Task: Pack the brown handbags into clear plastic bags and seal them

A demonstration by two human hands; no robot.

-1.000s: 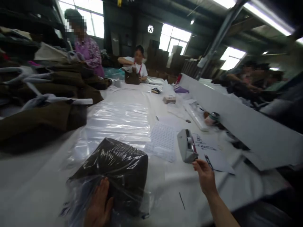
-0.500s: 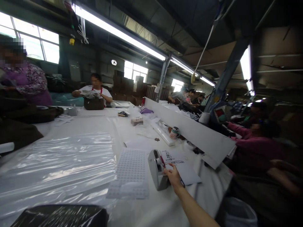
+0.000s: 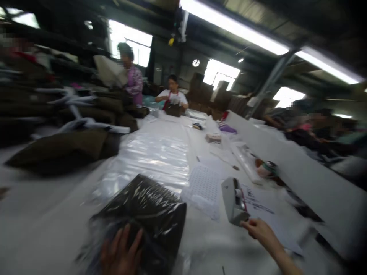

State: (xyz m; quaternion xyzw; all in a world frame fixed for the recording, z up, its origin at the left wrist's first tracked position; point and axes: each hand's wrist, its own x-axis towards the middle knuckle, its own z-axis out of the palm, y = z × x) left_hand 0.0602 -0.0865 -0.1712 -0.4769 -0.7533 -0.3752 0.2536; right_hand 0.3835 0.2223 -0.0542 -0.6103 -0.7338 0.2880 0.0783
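Note:
My left hand [image 3: 120,252] lies spread on a dark olive item wrapped in clear plastic film [image 3: 146,210], low in the view, and holds it. The wrapped item's lower part is blurred. My right hand [image 3: 259,231] is at the bottom right, its fingertips close to the base of a white tape dispenser [image 3: 233,200]. That hand holds nothing. A printed paper sheet [image 3: 265,210] lies beside the dispenser, and a white perforated sheet [image 3: 204,187] lies to its left.
Dark brown bags with white handles [image 3: 69,147] are piled at the left. Clear plastic sheeting [image 3: 151,160] covers the long white table. A white partition board [image 3: 295,172] runs along its right side. A person in a white shirt [image 3: 172,95] works at the far end.
The view has swung back and tilted, bringing the wrapped item and my left hand up into the frame. My right hand has moved off the paper to just below the dispenser.

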